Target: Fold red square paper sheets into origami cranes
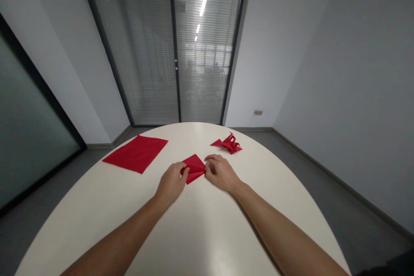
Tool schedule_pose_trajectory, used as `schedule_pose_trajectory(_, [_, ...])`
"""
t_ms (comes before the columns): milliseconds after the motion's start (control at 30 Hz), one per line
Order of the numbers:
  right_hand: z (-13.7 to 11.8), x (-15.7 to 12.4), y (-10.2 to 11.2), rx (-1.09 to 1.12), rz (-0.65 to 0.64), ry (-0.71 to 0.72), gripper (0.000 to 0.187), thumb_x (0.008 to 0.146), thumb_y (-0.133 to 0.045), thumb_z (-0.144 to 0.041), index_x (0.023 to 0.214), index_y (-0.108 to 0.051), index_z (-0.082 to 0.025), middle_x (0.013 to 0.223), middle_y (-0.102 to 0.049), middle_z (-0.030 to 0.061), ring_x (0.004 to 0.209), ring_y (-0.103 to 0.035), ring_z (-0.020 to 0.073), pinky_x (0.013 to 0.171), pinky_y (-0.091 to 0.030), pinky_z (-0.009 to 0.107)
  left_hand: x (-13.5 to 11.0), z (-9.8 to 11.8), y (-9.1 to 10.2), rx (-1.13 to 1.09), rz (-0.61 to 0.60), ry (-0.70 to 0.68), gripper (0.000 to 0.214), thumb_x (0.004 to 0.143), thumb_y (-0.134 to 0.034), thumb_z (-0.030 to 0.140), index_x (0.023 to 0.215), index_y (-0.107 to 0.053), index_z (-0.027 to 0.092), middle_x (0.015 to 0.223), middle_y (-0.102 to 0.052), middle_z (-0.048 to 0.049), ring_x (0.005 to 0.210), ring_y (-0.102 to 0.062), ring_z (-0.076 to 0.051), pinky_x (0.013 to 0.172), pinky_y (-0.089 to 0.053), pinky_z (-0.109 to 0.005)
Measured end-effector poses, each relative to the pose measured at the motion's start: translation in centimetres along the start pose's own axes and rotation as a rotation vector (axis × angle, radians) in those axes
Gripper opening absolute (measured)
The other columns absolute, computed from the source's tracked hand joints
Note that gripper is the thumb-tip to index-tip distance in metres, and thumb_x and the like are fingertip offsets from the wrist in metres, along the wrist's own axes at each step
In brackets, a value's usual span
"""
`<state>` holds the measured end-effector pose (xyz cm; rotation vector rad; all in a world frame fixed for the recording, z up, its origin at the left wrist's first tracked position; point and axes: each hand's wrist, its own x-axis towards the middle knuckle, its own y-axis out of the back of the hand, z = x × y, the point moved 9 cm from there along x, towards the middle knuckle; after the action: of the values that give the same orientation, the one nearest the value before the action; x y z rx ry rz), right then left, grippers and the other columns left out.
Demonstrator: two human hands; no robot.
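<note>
A partly folded sheet of red paper (194,161) lies on the white table between my hands, with creases running across its middle. My left hand (173,181) is closed on its left corner, thumb on top and fingers curled at the edge. At the right corner, my right hand (221,173) pinches the tip between thumb and forefinger. The fingers partly hide both corners. Beyond my right hand sits a folded red paper figure (229,144) with pointed ends, shaped like an origami bird.
A flat square of red paper (137,154) lies at the table's left. The round white table (181,241) has a curved edge on both sides. Behind it stands a glass partition with blinds (148,51), and a pale wall (349,73) rises on the right.
</note>
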<state>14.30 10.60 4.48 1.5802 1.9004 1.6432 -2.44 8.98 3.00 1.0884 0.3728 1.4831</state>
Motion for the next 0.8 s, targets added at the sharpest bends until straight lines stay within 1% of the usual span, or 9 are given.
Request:
schedule_pose_trajectory(200, [-0.2,0.0,-0.4,0.019,-0.03,0.031,0.01,0.085,-0.057,-0.013,0.082,-0.065,-0.019,0.119,-0.069,0.0107,0.109,-0.062,0.024,0.097,-0.047,0.039,-0.1,-0.9,-0.2,-0.054,-0.003,0.059,0.015,0.095,-0.05,0.021,0.104,-0.063,0.018,0.1,-0.071,-0.0104,0.095,-0.066,-0.025,0.087,-0.05,-0.038])
schedule_pose_trajectory(367, [-0.1,-0.1,-0.5,0.033,-0.027,0.037,0.01,0.086,-0.058,-0.014,0.086,-0.066,-0.019,0.121,-0.068,0.0117,0.111,-0.062,0.0247,0.099,-0.046,0.041,-0.1,-1.3,-0.3,-0.092,0.011,0.067,0.02,0.094,-0.051,0.018,0.112,-0.059,0.019,0.102,-0.07,-0.0098,0.097,-0.066,-0.025,0.088,-0.051,-0.038])
schedule_pose_trajectory(533, [-0.5,-0.2,-0.4,0.052,-0.037,0.091,0.009,0.081,-0.064,-0.015,0.089,-0.067,-0.02,0.124,-0.066,0.0114,0.114,-0.06,0.0264,0.1,-0.046,0.042,-0.2,-0.9,-0.2,-0.115,0.016,0.038,0.027,0.089,-0.055,0.014,0.115,-0.057,0.02,0.104,-0.07,-0.0095,0.098,-0.066,-0.024,0.089,-0.052,-0.039])
schedule_pose_trajectory(600, [-0.8,-0.2,-0.2,0.067,-0.033,0.111,0.009,0.083,-0.064,-0.015,0.089,-0.066,-0.02,0.124,-0.066,0.0105,0.114,-0.059,0.0259,0.1,-0.045,0.042,-0.2,-0.5,-0.1,-0.142,0.013,0.011,0.028,0.087,-0.055,0.011,0.113,-0.058,0.02,0.105,-0.071,-0.0089,0.099,-0.066,-0.024,0.09,-0.052,-0.039])
schedule_pose_trajectory(700, [-1.2,-0.1,0.1,0.104,-0.026,0.125,0.01,0.089,-0.058,-0.015,0.093,-0.065,-0.021,0.113,-0.07,0.0076,0.106,-0.062,0.023,0.096,-0.045,0.039,-0.1,0.1,0.3,-0.175,0.022,-0.024,0.028,0.086,-0.053,0.01,0.113,-0.058,0.02,0.107,-0.071,-0.0082,0.1,-0.067,-0.023,0.093,-0.051,-0.04])
schedule_pose_trajectory(800, [-1.1,0.0,0.5,0.133,-0.005,0.09,0.011,0.095,-0.053,-0.017,0.099,-0.063,-0.021,0.098,-0.071,0.0055,0.094,-0.063,0.0213,0.091,-0.045,0.037,-0.1,0.3,0.8,-0.191,0.046,-0.017,0.027,0.088,-0.053,0.013,0.113,-0.057,0.021,0.108,-0.071,-0.008,0.101,-0.067,-0.024,0.093,-0.052,-0.039])
